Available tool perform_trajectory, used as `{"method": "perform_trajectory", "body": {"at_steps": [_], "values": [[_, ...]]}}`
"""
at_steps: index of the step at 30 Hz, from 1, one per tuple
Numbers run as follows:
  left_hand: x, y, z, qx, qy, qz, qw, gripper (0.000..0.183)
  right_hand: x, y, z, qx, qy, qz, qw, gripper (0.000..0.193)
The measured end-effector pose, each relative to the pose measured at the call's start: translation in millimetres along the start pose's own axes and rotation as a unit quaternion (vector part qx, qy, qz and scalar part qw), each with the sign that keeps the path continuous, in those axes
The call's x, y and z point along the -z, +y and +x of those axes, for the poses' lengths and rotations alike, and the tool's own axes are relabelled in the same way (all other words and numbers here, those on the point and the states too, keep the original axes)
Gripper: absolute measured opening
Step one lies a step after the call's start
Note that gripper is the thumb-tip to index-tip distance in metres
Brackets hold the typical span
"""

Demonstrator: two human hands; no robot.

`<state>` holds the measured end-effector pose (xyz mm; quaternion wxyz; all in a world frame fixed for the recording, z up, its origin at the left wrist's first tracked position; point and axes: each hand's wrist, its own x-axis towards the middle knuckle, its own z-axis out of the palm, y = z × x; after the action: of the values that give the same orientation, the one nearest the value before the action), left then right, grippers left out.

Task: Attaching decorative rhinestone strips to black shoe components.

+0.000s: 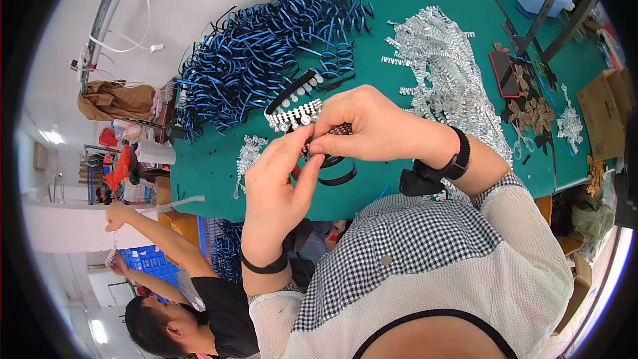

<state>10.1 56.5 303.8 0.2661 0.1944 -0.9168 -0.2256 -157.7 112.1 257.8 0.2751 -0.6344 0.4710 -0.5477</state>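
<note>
Above the green table, my left hand (279, 183) and my right hand (365, 126) meet with fingertips pinched together. Both grip a curled black band with silver rhinestone trim (292, 117), which loops out to the left of my fingers. On its far side, the black band (292, 93) shows a row of pale round pieces. A dark beaded part (341, 129) peeks out under my right fingers, and a loop of black strip (340, 178) hangs below. My fingers hide where the parts meet.
The green table (379, 10) carries a heap of curly blue-black strips (266, 53) and a pile of silver trims (445, 73). Toward the right lie a red-edged phone (504, 74), scissors (523, 143) and a cardboard box (603, 113). A co-worker (193, 312) works lower left with raised arms.
</note>
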Motion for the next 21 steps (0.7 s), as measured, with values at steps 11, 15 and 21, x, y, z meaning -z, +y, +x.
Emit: {"method": "perform_trajectory", "body": {"at_steps": [11,15,21], "values": [[39.4,-3.0,-9.4,0.111,-0.026,-0.07,0.991,0.018,26.6,-11.3,-16.5,-0.213,-0.059,0.155,0.963,0.02],[47.6,-4.4,-12.9,0.08,-0.049,-0.07,0.993,0.02,29.0,-13.1,-26.8,-0.075,-0.087,0.091,0.989,0.022],[47.1,-2.5,-13.8,0.092,-0.03,-0.105,0.99,0.023,26.4,-62.7,-41.5,0.185,0.008,-0.149,0.971,0.012]]}}
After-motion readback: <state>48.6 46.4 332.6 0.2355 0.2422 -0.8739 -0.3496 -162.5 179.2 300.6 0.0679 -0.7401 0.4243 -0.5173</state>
